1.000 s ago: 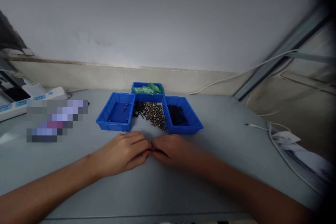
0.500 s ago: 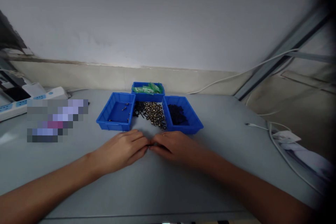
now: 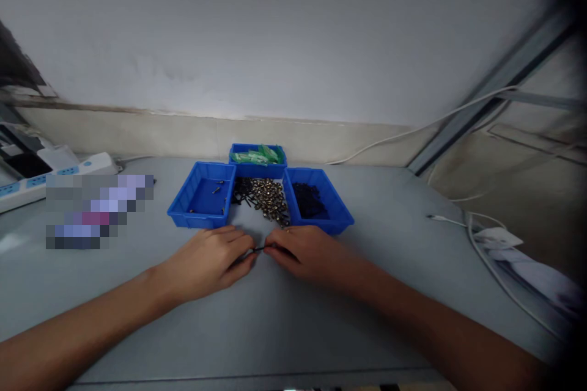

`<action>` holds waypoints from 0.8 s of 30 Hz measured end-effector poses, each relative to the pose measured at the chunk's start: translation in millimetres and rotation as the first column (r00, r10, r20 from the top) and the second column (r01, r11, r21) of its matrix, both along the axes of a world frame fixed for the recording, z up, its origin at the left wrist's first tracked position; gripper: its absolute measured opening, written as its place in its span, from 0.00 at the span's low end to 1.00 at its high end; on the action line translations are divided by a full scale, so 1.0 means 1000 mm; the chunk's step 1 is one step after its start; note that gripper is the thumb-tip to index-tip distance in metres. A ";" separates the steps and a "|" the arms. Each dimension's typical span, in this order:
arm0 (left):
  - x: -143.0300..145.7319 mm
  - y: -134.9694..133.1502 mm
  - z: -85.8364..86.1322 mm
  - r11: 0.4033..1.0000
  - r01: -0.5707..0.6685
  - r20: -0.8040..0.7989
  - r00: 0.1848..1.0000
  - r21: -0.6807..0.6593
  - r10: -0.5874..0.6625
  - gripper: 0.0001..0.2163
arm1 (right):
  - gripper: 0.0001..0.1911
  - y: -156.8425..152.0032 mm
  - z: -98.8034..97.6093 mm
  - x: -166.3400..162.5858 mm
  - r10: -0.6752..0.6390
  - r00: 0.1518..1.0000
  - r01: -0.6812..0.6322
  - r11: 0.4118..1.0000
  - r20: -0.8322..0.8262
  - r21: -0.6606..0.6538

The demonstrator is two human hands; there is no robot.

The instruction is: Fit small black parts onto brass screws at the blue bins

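Observation:
A thin black rod-like piece spans the small gap between my two hands; its ends are hidden in the fingers. My left hand pinches one end between thumb and forefinger. The other end is pinched by my right hand. Just beyond the fingers lies a pile of brass-coloured metal fittings, with small black pieces heaped at its left. A blue bin on the left holds a few metal pieces, and the right blue bin holds many small black parts.
Behind the pile, a third blue bin contains green plastic packaging. A white power strip and a pixelated patch are at the left. White cables lie along the right side of the grey table, by a metal frame.
My hands have drawn slightly apart, and more of the thin black piece now shows between the fingertips. The bins and pile have stayed in place.

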State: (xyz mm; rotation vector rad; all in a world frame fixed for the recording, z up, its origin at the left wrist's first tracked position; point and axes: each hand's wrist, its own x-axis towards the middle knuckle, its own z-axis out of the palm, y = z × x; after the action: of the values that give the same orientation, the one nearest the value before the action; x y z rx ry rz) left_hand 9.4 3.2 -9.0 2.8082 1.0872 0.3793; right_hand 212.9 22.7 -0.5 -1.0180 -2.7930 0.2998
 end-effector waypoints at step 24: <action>0.000 -0.002 0.002 0.966 0.135 0.035 0.989 0.221 -0.146 0.13 | 0.08 -0.002 -0.001 -0.002 0.060 0.998 -0.061 0.998 -0.013 -0.035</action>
State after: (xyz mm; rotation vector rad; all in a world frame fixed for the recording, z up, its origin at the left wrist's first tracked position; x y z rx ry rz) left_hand 8.9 1.3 -7.0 3.0243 0.8785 0.5850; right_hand 210.6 20.3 -1.8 -0.9372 -2.8216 0.3625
